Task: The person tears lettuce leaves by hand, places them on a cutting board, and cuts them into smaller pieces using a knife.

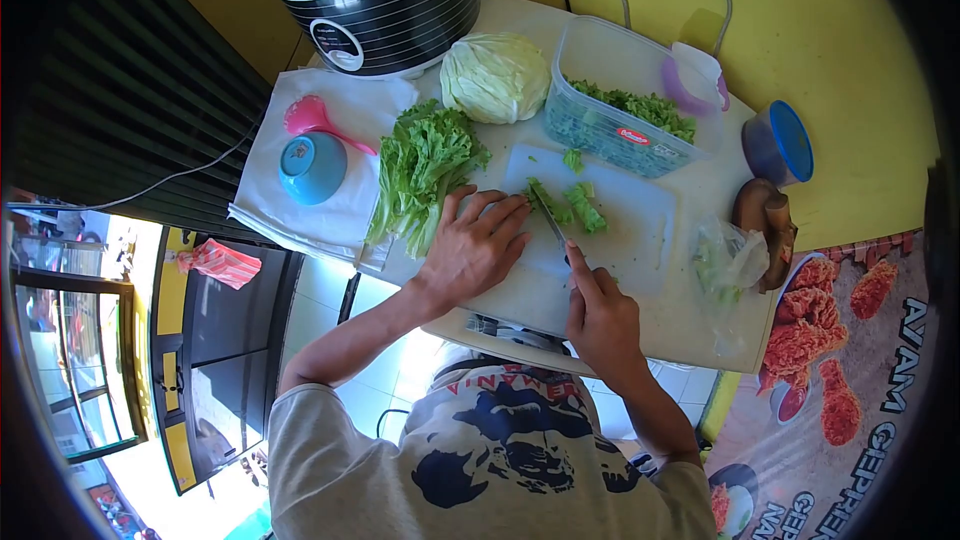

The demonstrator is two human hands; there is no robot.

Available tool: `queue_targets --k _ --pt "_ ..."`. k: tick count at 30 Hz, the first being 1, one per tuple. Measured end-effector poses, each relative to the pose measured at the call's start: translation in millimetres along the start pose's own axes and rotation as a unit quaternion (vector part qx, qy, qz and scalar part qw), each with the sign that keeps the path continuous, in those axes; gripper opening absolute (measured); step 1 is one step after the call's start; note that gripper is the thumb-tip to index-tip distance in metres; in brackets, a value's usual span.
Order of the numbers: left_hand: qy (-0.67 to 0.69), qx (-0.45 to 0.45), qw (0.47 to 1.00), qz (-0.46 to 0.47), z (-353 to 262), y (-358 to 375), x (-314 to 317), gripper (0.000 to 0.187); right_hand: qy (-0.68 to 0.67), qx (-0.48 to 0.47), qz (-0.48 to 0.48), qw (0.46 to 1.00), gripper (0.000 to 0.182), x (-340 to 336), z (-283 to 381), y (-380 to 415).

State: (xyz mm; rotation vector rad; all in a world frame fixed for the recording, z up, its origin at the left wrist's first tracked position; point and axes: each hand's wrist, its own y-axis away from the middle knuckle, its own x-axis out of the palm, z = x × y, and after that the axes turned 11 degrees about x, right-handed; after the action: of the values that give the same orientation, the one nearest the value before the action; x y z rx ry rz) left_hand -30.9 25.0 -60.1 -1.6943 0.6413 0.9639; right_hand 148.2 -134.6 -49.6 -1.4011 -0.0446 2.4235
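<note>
My right hand (605,320) grips a knife (553,220), its blade angled down onto a white cutting board (640,240). Cut pieces of green lettuce (587,210) lie beside the blade. Palm down at the board's left edge, my left hand (475,245) has its fingers bent over lettuce, close to the knife; what lies under the palm is hidden. A bunch of leafy lettuce (425,165) rests just beyond that hand. Behind the board stands a clear plastic container (585,135) with chopped lettuce inside.
A cabbage (495,77) and a rice cooker (385,15) stand at the back. To the left are a blue bowl (312,168) and a pink ladle (312,117). A blue-lidded tub (780,143) and a plastic bag (725,260) sit on the right.
</note>
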Motion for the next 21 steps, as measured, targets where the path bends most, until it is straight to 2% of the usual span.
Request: queue_targets --k 14,21 --pt "-0.011 -0.012 1.000 -0.012 -4.6 -2.0 1.7 0.035 0.080 -0.032 0.016 0.996 0.065 -4.3 -1.8 -37.0" --pt "-0.017 -0.025 0.999 -0.016 -10.0 -3.2 3.5 0.034 0.071 -0.020 0.050 0.996 0.064 -25.5 -16.8 -7.5"
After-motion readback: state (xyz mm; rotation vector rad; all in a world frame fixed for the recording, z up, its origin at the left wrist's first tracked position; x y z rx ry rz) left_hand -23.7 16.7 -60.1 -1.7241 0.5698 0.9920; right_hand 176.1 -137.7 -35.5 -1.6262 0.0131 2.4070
